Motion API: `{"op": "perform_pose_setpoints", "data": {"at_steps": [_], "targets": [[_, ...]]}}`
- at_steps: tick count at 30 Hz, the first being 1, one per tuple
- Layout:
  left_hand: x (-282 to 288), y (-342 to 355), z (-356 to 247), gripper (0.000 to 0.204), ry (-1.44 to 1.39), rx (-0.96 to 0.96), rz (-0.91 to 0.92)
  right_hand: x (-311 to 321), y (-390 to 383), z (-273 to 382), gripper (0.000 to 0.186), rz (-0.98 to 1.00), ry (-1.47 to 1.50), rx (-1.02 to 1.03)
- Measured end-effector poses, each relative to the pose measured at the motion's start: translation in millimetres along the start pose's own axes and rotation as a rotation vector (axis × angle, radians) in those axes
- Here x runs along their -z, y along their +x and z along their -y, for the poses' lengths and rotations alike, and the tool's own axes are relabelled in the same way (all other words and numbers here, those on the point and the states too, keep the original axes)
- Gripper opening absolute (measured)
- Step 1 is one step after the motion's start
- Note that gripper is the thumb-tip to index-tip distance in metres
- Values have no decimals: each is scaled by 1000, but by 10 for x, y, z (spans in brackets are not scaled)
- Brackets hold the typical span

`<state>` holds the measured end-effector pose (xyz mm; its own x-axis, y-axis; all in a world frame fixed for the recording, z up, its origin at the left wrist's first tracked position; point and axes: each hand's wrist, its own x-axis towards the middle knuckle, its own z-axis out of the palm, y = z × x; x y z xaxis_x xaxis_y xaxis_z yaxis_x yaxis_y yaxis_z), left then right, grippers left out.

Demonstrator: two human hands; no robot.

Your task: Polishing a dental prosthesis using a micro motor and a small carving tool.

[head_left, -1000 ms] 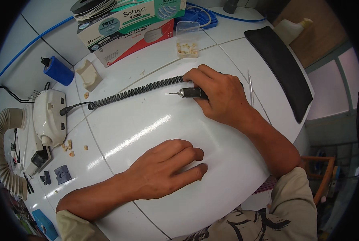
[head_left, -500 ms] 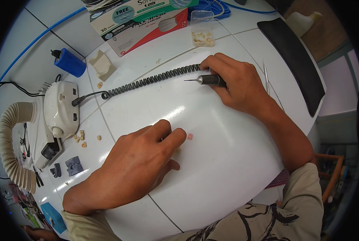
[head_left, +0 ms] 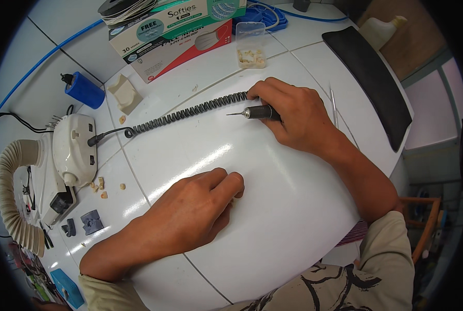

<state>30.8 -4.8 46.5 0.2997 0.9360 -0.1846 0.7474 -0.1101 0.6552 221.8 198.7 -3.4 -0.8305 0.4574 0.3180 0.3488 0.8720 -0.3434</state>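
Note:
My right hand [head_left: 296, 116] grips a black rotary handpiece [head_left: 261, 112] with a thin bit pointing left, its fingers also over the coiled cord [head_left: 190, 111] that runs to a white control box [head_left: 75, 150]. My left hand [head_left: 200, 207] is low over the white worktop [head_left: 293, 197], fingers curled together; what is in them, if anything, is hidden. A slim metal tool [head_left: 334, 106] lies right of my right hand. Small cream pieces [head_left: 101, 182] lie beside the box.
At the back are mask boxes [head_left: 179, 49], a clear container [head_left: 250, 58], a blue cylinder [head_left: 83, 89] and a plaster block [head_left: 125, 93]. A white hose [head_left: 8, 181] and grey molds [head_left: 91, 222] are at left; a black pad [head_left: 366, 88] is at right.
My left hand has gone from spread fingers to curled ones. A small pink piece seen beside its fingertips half a second ago is now out of sight. My right hand still holds the handpiece.

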Motion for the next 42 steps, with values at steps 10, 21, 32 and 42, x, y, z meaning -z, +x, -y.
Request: {"op": "perform_pose_setpoints", "data": {"at_steps": [10,21,32,42], "targets": [[-268,66,132,37,258,-334,-91,42,19,4,41,-9,-27,3],[-290,209,408,21,-749,-52,-460,115,-76,179,24,-161,176,351],[-259,197,407,27,-968,4,-443,6,-204,438,28,-120,232,378],[-243,201,416,29,-1000,-8,-406,-74,-223,457,34,-180,294,346]]}}
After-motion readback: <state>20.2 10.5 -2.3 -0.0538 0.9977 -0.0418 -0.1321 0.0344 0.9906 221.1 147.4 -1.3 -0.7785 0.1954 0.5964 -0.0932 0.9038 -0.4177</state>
